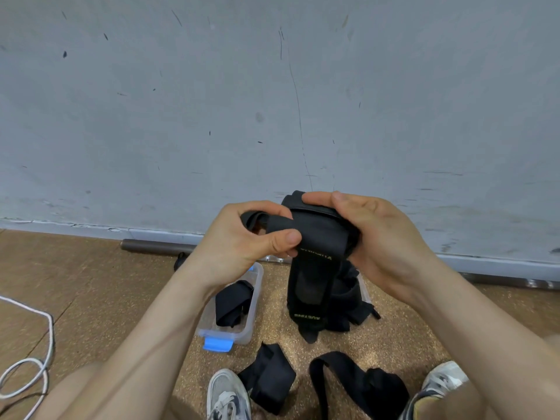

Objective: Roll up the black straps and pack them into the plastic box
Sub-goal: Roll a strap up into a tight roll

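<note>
Clutching black strap (318, 237), fingers (283, 241) curled

Both forearms bare, raised and angled inward, hands close together at centre view. Left hand (242, 241) curled, thumb and fingers pinching the black strap (318, 234). Right hand (381, 237) cupped round its other side, thumb on top, fingers wrapped behind

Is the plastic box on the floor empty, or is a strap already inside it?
Not empty: one black strap lies inside the plastic box.
</note>
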Available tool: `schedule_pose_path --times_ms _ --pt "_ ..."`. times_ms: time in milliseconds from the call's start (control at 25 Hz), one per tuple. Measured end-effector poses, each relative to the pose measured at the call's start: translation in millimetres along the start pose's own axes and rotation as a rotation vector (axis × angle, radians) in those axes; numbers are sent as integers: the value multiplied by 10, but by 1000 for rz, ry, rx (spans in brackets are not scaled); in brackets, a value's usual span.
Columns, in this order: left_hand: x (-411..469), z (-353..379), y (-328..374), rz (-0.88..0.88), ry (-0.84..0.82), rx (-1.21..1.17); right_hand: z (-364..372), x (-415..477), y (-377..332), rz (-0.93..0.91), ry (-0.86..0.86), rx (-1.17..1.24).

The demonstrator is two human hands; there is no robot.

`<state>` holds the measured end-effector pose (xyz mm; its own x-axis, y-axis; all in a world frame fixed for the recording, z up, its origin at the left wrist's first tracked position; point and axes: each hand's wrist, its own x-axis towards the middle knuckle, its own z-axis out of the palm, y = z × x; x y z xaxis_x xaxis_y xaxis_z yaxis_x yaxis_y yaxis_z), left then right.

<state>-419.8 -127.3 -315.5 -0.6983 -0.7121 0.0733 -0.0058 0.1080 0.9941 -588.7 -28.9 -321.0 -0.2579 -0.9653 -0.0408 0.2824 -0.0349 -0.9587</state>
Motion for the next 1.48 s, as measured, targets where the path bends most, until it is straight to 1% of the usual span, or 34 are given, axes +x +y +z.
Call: schedule_pose_path --times_ms 120,280,360,440,560,600,760,840,920,1000,1160,1280,1360,1480 --pt "-11 55 -28 -4 -79 63 50 -31 64 -49 89 -31" --pt "-54 119 -67 -24 -88 235 61 -46 153 -70 186 -233" --pt "-77 89 -28 -51 -115 279 45 -41 159 -99 223 -324" --pt "-56 35 27 -104 -98 207 23 -47 143 -132 236 -385" --pt "42 6 20 -225 80 68 3 -78 102 -159 208 -469" --pt "65 25 -1 -262 99 38 4 -96 93 -164 181 -502" --pt "81 68 -64 -317 54 -32 31 -144 89 -193 81 -623" --pt "85 60 -69 -324 43 5 32 -153 120 -228 70 -655" --pt "97 86 -85 -331 71 17 35 -151 145 -254 57 -675" --pt "118 117 -107 -329 116 -53 32 -142 160 -271 61 -680" --pt "160 135 -120 -292 207 -119 32 -121 190 -233 112 -604" --pt "169 150 -123 -268 271 -146 45 -108 206 -223 120 -558" --pt "158 163 -118 -234 282 -228 43 -113 197 -203 111 -509" --pt "132 173 -117 -185 219 -285 47 -123 187 -180 107 -440"
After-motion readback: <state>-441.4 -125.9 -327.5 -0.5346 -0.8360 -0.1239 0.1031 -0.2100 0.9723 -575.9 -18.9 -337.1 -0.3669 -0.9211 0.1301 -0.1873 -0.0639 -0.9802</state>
